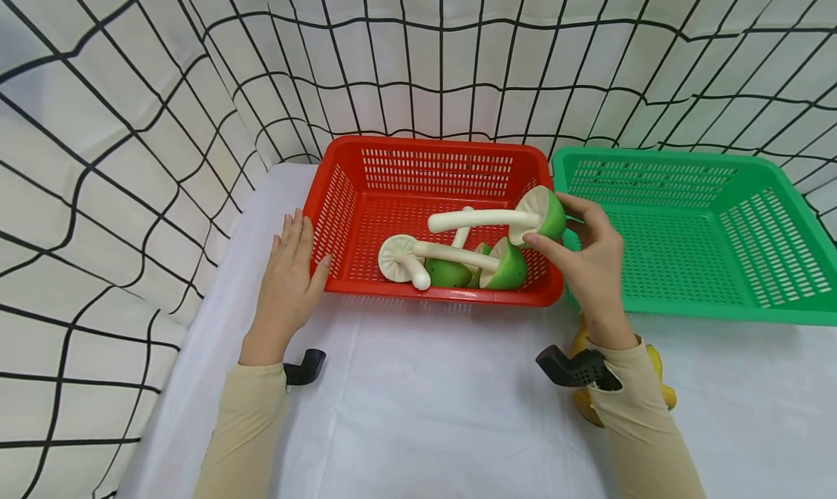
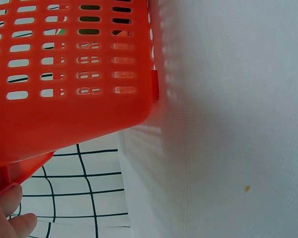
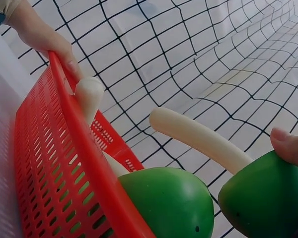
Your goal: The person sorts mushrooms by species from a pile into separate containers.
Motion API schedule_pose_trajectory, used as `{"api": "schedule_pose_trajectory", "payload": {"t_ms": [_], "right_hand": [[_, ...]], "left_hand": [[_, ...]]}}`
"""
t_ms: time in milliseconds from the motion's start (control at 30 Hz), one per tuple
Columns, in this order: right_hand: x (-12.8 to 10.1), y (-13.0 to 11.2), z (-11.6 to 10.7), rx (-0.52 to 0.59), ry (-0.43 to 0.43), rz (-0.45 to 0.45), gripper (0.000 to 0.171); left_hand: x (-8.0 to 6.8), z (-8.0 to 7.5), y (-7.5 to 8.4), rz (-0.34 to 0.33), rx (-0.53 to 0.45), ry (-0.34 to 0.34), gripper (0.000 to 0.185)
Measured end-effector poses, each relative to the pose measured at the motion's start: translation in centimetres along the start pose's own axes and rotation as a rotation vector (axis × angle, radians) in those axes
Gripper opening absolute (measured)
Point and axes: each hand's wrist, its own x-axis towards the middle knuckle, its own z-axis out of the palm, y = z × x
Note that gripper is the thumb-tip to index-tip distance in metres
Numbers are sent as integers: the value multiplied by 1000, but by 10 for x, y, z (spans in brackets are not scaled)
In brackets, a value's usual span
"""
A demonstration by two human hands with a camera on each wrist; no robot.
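A red basket (image 1: 340,208) stands on the white table. It holds several toy mushrooms (image 1: 451,270) with green caps and cream stems. My right hand (image 1: 552,223) pinches the green cap of one mushroom (image 1: 484,219) and holds it above the basket's right end, stem pointing left. In the right wrist view that cap (image 3: 268,198) sits under my fingertip (image 3: 290,146), beside another green cap (image 3: 169,201). My left hand (image 1: 304,248) rests with straight fingers against the basket's left wall, thumb at the front corner. Its fingertips (image 2: 10,213) show under the red rim (image 2: 64,114).
A green basket (image 1: 686,310) stands right of the red one, nothing visible inside. A yellow banana-like thing (image 1: 582,404) lies on the table under my right wrist. White cloth with black grid lines (image 1: 131,157) walls in the back and left.
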Motion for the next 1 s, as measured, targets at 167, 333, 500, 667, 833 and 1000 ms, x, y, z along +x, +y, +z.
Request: {"api": "schedule_pose_trajectory", "payload": {"t_ms": [167, 333, 500, 667, 833, 1000], "right_hand": [[2, 1, 6, -15, 1, 3, 53], [2, 2, 10, -48, 5, 25, 54], [2, 4, 12, -94, -7, 61, 55], [4, 7, 9, -135, -8, 63, 57], [6, 11, 8, -165, -12, 47, 56], [7, 12, 7, -144, -11, 36, 55]], "left_hand": [[0, 0, 0, -5, 1, -2, 62], [0, 1, -1, 0, -2, -3, 61], [0, 1, -1, 4, -5, -3, 61], [2, 2, 0, 5, -6, -5, 61], [2, 2, 0, 5, -8, -9, 61], [0, 2, 0, 0, -2, -11, 62]]}}
